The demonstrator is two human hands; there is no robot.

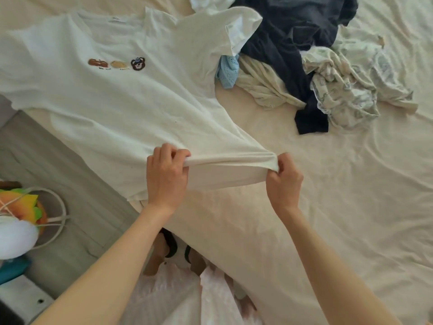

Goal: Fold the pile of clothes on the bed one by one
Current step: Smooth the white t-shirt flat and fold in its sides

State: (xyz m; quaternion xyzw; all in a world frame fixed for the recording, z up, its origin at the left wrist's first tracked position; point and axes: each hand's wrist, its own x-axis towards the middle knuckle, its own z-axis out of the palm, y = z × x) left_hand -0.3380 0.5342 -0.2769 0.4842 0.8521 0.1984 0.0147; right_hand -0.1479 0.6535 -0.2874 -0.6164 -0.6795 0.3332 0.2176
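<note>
Two hands, left (166,177) and right (284,181), each grip the bunched hem of one white cotton T-shirt (112,90) spread on the cream-sheeted bed (351,207); its left sleeve is cut off, beside one tangled clothes pile (304,66).

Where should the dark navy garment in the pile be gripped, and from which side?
Probably grip the navy garment at its loose lower end, coming from the near side. That end lies flat and uncovered on the sheet, while printed cloth overlaps it higher up.
</note>
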